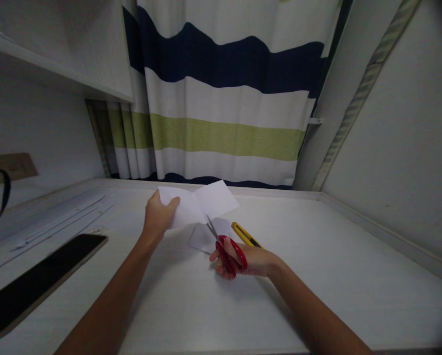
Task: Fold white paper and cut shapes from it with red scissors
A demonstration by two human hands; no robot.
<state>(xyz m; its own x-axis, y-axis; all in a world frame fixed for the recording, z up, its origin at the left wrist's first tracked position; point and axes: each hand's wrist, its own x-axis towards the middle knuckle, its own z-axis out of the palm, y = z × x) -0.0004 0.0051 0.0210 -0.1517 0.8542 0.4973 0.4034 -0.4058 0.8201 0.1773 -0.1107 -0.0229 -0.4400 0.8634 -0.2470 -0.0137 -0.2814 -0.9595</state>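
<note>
1. Left hand (158,217) has its grip pinched on the corner of a sheet of paper (202,204), lifted a bit off the white tabletop (335,256).
2. Right hand (248,261) is wrapped round red scissors (226,249), blades slightly apart at the paper's lower edge.
3. A yellow box cutter (244,234) lies just behind that hand, and a phone (36,281) sits way off left.

Head view, looking down over desk (317,276).

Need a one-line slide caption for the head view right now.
Left hand holds a white paper sheet while right hand cuts it with red-handled scissors; yellow utility knife behind.
</note>
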